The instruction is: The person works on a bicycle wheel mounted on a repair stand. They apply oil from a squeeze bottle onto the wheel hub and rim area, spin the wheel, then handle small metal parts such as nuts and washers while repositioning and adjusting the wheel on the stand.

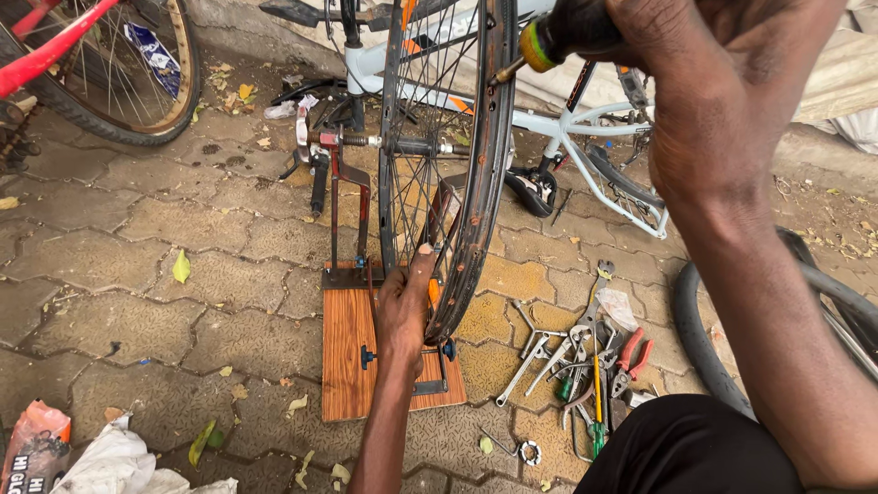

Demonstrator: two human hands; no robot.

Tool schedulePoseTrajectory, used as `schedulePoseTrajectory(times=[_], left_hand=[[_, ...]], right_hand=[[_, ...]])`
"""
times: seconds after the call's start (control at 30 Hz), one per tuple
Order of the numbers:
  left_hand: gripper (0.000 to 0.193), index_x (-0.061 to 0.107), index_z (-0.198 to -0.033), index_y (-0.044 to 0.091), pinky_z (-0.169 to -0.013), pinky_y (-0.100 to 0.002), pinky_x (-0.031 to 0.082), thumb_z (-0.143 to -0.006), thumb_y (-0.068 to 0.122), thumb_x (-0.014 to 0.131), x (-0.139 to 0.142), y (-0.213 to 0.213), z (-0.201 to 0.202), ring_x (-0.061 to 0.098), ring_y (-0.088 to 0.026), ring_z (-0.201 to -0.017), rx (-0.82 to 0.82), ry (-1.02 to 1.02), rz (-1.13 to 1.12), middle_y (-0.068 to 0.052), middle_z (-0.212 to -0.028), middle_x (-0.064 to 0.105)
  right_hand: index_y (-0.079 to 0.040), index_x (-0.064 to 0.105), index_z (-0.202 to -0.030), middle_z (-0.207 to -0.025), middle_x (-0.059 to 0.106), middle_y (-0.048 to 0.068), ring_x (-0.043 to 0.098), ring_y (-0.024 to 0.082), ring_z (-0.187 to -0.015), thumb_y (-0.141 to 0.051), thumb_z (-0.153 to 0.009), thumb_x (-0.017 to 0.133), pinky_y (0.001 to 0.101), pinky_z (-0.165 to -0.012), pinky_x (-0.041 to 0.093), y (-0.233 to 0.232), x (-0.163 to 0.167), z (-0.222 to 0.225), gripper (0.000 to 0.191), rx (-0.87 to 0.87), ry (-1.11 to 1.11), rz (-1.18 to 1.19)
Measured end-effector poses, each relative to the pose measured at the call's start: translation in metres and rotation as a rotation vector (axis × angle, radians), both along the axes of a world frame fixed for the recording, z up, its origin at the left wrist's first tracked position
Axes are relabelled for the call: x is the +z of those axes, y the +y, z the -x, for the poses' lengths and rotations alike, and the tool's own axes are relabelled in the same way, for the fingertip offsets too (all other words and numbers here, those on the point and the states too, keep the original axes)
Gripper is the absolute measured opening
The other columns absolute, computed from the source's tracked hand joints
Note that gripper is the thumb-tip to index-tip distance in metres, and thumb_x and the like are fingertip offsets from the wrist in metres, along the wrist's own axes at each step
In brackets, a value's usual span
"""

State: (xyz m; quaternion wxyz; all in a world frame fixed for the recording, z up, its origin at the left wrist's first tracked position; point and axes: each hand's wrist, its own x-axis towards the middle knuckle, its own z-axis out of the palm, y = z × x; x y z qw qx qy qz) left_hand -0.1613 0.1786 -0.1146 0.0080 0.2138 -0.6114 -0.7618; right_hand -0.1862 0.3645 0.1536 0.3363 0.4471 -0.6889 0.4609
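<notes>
Right hand (722, 82): fingers together, clamped round the dark handle of a screwdriver with a yellow-green collar (549, 38); I see its shaft slanting toward 8 o'clock, tip at or against the inner wall of the rim. Whether the tip sits in a nipple slot, I cannot tell.

Left hand (405, 306): at 6 o'clock from the hub, fingers wrapped on the lower rim edge, thumb up along the sidewall, clamped on the bare, rust-spotted black spoked bicycle wheel (476, 183).

Wheel position: it stands upright, axle seated at the top of the rusty red-painted metal truing stand on a wood-grain board (347, 357), centre frame on the grey paving blocks (137, 274).

Technique, my judgement: I'd want the left hand bracing the rim so it cannot spin off the blade. Keep the driver square to the rim bed; a slanted blade risks camming out and chewing a rusty nipple. Small turns, then check the rim against the stand.

At 4 o'clock from the stand: loose pile of steel spanners, red-handled pliers and green-handled drivers (585, 366) on the ground, near my knee in dark cloth (686, 448).

At 3 o'clock: black rubber tyre (700, 338), lying apart from the wheel.

At 12 o'clock: pale blue-white bicycle frame (585, 119) behind the wheel.

At 10 o'clock: red bicycle with tan-rimmed wheel (137, 82), well apart.

At 8 o'clock: white and orange plastic bags (91, 457).
</notes>
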Motion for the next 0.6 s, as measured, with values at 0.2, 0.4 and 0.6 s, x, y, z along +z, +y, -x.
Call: schedulePoseTrajectory(times=[0.2,0.4,0.6], left_hand=[[0.059,0.059,-0.078,0.011,-0.044,-0.036,0.029,-0.081,0.070,0.063,-0.002,0.001,0.000,0.035,-0.011,-0.050,-0.008,0.008,0.000,0.004,-0.060,0.035],[0.068,0.059,-0.081,0.009,-0.048,-0.037,0.031,-0.078,0.077,0.061,-0.003,0.001,0.001,0.036,-0.012,-0.055,-0.021,0.016,0.016,0.002,-0.065,0.035],[0.065,0.059,-0.085,0.009,-0.046,-0.038,0.031,-0.075,0.073,0.064,0.001,0.001,0.002,0.036,-0.012,-0.054,-0.025,0.036,-0.050,0.003,-0.064,0.035]], right_hand=[[0.005,0.064,-0.114,-0.099,0.067,0.008,0.072,0.018,-0.090,-0.006,-0.116,0.063,0.0316,-0.087,0.067,0.004,0.000,-0.003,0.011,-0.043,0.037,-0.057],[0.003,0.064,-0.117,-0.103,0.068,0.006,0.074,0.016,-0.096,-0.009,-0.115,0.064,0.0325,-0.092,0.069,-0.005,0.003,-0.009,0.013,0.006,0.036,-0.052],[0.001,0.062,-0.117,-0.101,0.066,0.003,0.072,0.014,-0.096,-0.013,-0.113,0.067,0.0306,-0.092,0.068,-0.010,0.007,-0.012,0.015,0.008,0.013,-0.022]])
